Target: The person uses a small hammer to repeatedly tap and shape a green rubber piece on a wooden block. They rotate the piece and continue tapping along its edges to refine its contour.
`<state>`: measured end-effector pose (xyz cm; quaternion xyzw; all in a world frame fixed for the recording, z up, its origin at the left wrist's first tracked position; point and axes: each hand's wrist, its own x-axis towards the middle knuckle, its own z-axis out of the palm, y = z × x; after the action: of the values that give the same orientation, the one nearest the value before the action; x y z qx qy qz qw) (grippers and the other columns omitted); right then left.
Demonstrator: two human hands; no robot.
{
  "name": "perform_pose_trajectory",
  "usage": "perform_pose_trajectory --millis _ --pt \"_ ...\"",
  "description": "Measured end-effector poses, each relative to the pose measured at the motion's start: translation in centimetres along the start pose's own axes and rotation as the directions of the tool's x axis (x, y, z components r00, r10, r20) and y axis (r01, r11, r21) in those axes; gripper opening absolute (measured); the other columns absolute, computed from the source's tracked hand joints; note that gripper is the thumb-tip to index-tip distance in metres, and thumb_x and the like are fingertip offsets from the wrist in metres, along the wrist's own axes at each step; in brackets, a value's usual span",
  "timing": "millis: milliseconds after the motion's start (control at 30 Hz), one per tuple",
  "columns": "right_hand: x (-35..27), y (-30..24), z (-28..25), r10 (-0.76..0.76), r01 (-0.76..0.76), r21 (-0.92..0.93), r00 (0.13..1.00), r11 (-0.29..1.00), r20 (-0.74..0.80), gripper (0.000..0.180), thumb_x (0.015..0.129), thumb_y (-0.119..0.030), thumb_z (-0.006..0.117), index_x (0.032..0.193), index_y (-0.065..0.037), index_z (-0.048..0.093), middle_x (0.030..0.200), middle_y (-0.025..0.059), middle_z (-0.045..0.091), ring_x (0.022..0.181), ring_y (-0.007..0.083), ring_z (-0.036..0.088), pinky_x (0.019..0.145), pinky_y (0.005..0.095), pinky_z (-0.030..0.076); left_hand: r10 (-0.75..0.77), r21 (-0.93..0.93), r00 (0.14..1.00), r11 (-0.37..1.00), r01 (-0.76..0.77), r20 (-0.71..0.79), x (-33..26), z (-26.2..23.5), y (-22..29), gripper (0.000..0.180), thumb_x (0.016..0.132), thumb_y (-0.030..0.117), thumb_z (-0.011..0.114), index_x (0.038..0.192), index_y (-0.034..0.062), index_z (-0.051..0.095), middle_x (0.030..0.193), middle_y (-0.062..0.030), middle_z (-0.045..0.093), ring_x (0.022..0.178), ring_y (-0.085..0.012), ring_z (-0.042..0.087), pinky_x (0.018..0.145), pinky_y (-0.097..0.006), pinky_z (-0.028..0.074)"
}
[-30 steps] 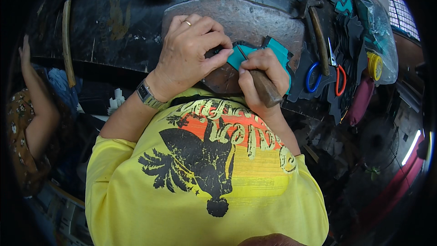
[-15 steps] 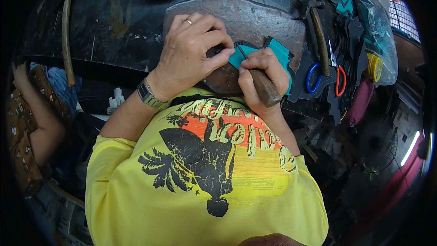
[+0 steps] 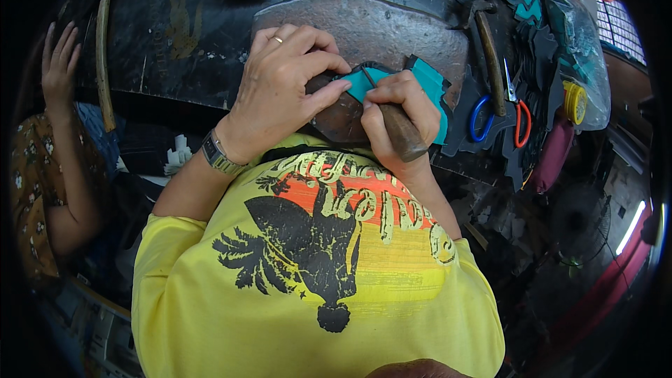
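Mid-cut/trim step, I'd say: left hand (image 3: pixel 280 91) fingers pinch the teal leather piece (image 3: pixel 427 87) flat on the stone slab (image 3: pixel 378 21), right hand (image 3: pixel 395 115) closed round wooden-handled knife (image 3: pixel 404 133), blade just past fingertips – next needs steady guiding along the edge w/ firm hold

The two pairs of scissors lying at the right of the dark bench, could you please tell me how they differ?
The blue-handled scissors lie nearer the right hand; the orange-handled scissors lie farther right. The blue pair's blades are hidden, while the orange pair's pale blades show, pointing away from the person. Both lie on the dark bench, untouched.
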<state>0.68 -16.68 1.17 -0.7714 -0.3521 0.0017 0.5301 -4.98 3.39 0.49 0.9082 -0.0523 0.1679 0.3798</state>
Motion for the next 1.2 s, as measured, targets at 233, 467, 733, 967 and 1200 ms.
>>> perform_pose_trajectory --millis 233,467,733,967,1200 --pt "0.19 0.21 0.02 -0.018 0.018 0.014 0.999 1.000 -0.042 0.016 0.071 0.008 0.070 0.085 0.001 0.065 0.078 0.0119 0.064 0.066 0.0233 0.064 0.063 0.0329 0.052 0.052 -0.034 0.999 0.998 -0.052 0.004 -0.08 0.08 -0.27 0.011 0.081 0.016 0.085 0.090 0.0125 0.080 0.095 0.0015 0.069 0.096 -0.0195 0.064 0.096 -0.040 0.043" --pt "0.23 0.41 -0.40 0.041 -0.034 0.147 0.998 0.989 -0.045 0.014 0.074 0.007 0.071 0.086 0.001 0.067 0.080 0.0109 0.067 0.069 0.0201 0.065 0.065 0.0315 0.052 0.059 -0.049 0.998 0.997 -0.059 -0.001 -0.19 0.13 -0.39 0.011 0.081 0.015 0.084 0.090 0.0125 0.079 0.095 0.0015 0.069 0.094 -0.0195 0.065 0.096 -0.040 0.044" --pt "0.46 0.24 0.06 -0.024 0.025 0.051 0.999 0.998 -0.022 0.015 0.072 0.007 0.071 0.084 0.001 0.066 0.077 0.0120 0.066 0.065 0.0227 0.065 0.062 0.0321 0.052 0.071 -0.047 0.997 0.996 -0.072 -0.025 -0.27 0.41 -0.59 0.009 0.082 0.016 0.082 0.090 0.0122 0.079 0.094 0.0013 0.069 0.093 -0.0194 0.064 0.097 -0.040 0.043" --pt "0.44 0.09 0.20 -0.041 0.041 0.016 0.999 0.999 -0.017 0.016 0.071 0.008 0.071 0.083 0.000 0.065 0.076 0.0120 0.066 0.065 0.0241 0.065 0.061 0.0330 0.052 0.071 -0.048 0.997 0.996 -0.072 -0.018 -0.43 0.27 -0.46 0.010 0.083 0.015 0.082 0.092 0.0113 0.079 0.094 0.0006 0.069 0.093 -0.0199 0.064 0.096 -0.039 0.044" --pt "0.32 0.22 0.04 0.015 -0.015 0.065 1.000 0.998 -0.002 0.016 0.072 0.007 0.071 0.085 0.000 0.066 0.079 0.0122 0.066 0.068 0.0229 0.065 0.064 0.0325 0.052 0.056 -0.085 0.998 0.995 -0.055 0.015 -0.55 -0.30 -0.54 0.016 0.078 0.010 0.087 0.093 0.0096 0.081 0.094 -0.0009 0.071 0.094 -0.0204 0.065 0.094 -0.038 0.044"
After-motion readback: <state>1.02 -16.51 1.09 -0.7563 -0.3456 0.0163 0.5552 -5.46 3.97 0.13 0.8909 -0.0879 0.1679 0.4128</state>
